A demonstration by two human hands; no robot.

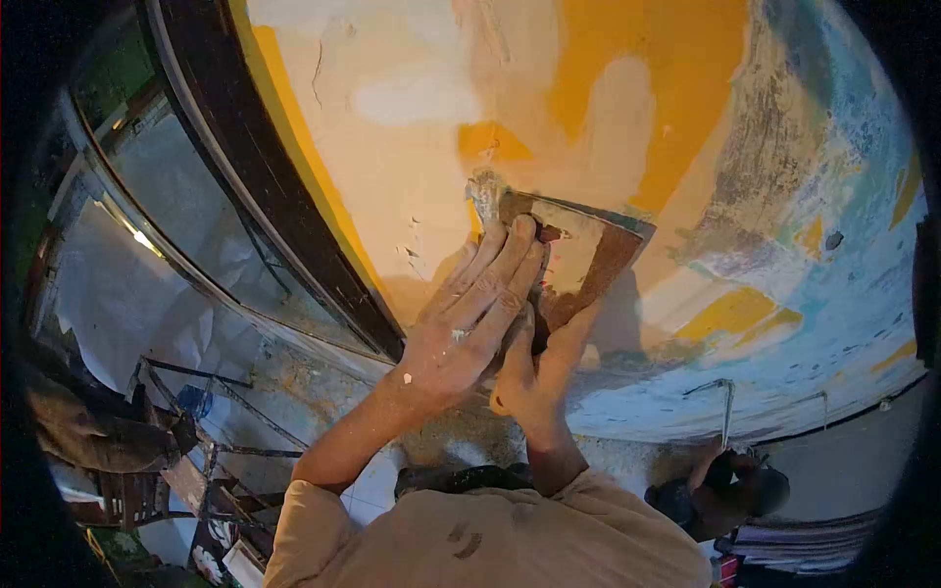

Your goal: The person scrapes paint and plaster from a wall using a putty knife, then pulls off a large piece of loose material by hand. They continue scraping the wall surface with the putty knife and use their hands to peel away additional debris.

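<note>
A broad putty knife (588, 257), its blade stained with rust and pale filler, lies against the painted wall (412, 127). My right hand (544, 377) is closed around its lower part, and the handle is mostly hidden by both hands. My left hand (470, 314) lies over it with fingers stretched out flat, the fingertips at the blade's left side and the wall. A rough grey-white patch (484, 191) shows just above those fingertips. White specks stick to the back of my left hand.
A dark frame (265, 147) borders the wall at left, with glass panels (186, 186) beyond. At lower left stands a metal frame structure (211, 421). Another person (720, 490) is low at the right. A bent metal rod (727, 407) juts from the blue lower wall.
</note>
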